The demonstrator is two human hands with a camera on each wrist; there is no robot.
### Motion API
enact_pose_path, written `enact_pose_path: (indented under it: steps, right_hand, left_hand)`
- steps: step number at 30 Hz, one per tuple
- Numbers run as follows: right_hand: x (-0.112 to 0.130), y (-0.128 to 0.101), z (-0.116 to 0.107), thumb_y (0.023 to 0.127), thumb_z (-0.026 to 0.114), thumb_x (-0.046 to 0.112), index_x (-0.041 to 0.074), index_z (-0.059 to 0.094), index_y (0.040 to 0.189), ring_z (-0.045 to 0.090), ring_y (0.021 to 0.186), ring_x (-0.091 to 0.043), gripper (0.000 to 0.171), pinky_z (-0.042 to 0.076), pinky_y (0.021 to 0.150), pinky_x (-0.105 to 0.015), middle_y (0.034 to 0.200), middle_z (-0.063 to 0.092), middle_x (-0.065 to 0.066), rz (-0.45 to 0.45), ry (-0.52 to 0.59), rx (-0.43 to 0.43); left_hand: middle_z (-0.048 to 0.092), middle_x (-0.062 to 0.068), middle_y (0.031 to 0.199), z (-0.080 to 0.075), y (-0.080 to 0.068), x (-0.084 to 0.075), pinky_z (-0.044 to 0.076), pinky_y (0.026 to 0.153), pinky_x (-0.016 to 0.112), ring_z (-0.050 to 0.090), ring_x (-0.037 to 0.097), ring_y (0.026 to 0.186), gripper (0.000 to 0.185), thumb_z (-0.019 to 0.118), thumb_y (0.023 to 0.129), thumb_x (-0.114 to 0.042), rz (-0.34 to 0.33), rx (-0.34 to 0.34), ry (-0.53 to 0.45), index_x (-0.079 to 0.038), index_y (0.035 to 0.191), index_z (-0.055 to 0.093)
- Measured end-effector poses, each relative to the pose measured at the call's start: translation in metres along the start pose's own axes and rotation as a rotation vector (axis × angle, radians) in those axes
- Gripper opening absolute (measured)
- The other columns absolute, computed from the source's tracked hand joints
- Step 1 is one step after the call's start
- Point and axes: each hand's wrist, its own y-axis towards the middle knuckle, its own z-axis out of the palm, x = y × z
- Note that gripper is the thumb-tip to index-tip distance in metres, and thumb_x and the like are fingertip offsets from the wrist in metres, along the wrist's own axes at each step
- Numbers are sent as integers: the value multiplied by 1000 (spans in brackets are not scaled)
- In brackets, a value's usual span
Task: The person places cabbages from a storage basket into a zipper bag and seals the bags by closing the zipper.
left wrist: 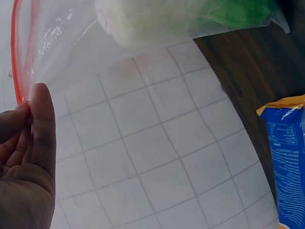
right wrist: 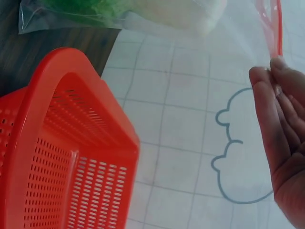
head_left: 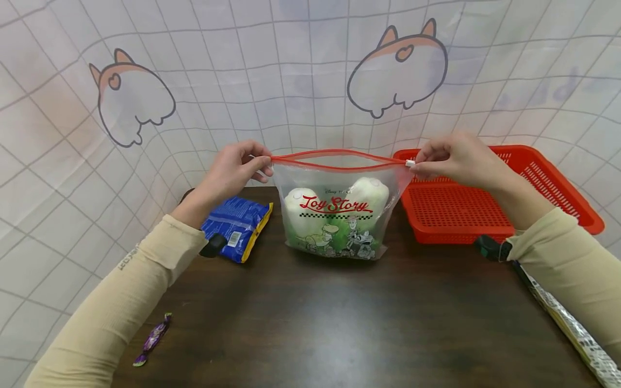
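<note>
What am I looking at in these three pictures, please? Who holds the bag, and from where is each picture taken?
No machine: a person works with bare hands. The big picture comes from a head camera; the two small ones from cameras on each wrist. The left hand pinches one end of a clear Toy Story zip bag, and the right hand pinches the white slider at the other end. The bag holds white and green soft items. On the dark table lie a blue snack packet, a red basket and a purple candy.
</note>
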Motion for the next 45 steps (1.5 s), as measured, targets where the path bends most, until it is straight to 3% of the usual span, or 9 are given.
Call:
enact_pose_path:
  steps: [8, 12, 17, 21, 25, 28, 32, 40, 45]
  right_hand:
    - [3, -5, 3, 91, 70, 13, 3, 71, 103, 71, 79, -12, 15, 52, 75, -16, 92, 73, -9, -43, 132, 48]
    - [9, -7, 8, 93, 69, 20, 7, 71, 100, 71, 79, -12, 15, 52, 75, -16, 90, 73, -6, -36, 98, 11]
    - [10, -10, 14, 92, 69, 19, 8, 71, 98, 69, 75, -9, 12, 51, 71, -15, 87, 73, -5, -65, 59, -53]
    - [9, -11, 17, 92, 69, 13, 6, 71, 98, 70, 74, -10, 10, 53, 71, -17, 86, 72, -6, -119, 107, -72]
    - [8, -13, 19, 92, 69, 11, 6, 71, 99, 69, 77, -12, 9, 53, 74, -18, 88, 72, -5, -156, 144, -69]
    - [8, -15, 20, 92, 68, 11, 7, 72, 100, 68, 80, -12, 9, 53, 75, -19, 92, 70, -4, -168, 154, -67]
    - [7, -17, 22, 93, 68, 14, 8, 72, 100, 67, 82, -14, 10, 53, 76, -20, 94, 69, -3, -135, 157, -76]
    - [8, -21, 23, 95, 66, 22, 9, 70, 103, 67, 84, -17, 16, 54, 76, -23, 96, 69, -3, -48, 135, -82]
    - [9, -21, 25, 95, 66, 23, 9, 70, 101, 67, 84, -19, 15, 53, 77, -23, 94, 70, -3, -40, 164, -87]
  left_hand:
    - [65, 14, 110, -6, 7, 0, 51, 84, 38, 61, 24, 98, 24, 51, 103, -22, -9, 16, 149, -4, 116, 62]
    - [64, 11, 117, 4, 14, -23, 46, 92, 41, 58, 25, 108, 27, 51, 102, -22, 137, -51, 267, -4, 119, 63]
    - [64, 11, 119, 47, 16, -74, 45, 96, 36, 59, 22, 110, 26, 53, 100, -15, 340, -4, 393, -1, 120, 64]
    - [64, 6, 122, 93, 16, -109, 44, 96, 30, 58, 19, 113, 27, 52, 99, -14, 384, 109, 446, -5, 123, 63]
    - [64, 2, 118, 130, 24, -124, 46, 88, 26, 58, 15, 104, 24, 56, 98, -15, 458, 151, 503, -9, 120, 64]
    - [65, 0, 113, 146, 34, -123, 46, 84, 26, 59, 13, 98, 22, 62, 95, -16, 495, 142, 555, -11, 117, 65]
    - [68, -2, 108, 153, 49, -113, 47, 84, 26, 62, 12, 96, 19, 65, 94, -14, 477, 170, 576, -13, 113, 68]
    - [71, -1, 96, 149, 68, -87, 48, 83, 19, 62, 8, 87, 13, 68, 93, -11, 478, 290, 234, -7, 103, 74]
    - [70, -5, 91, 152, 68, -83, 47, 80, 19, 60, 6, 84, 13, 69, 92, -17, 485, 287, 186, -10, 101, 75]
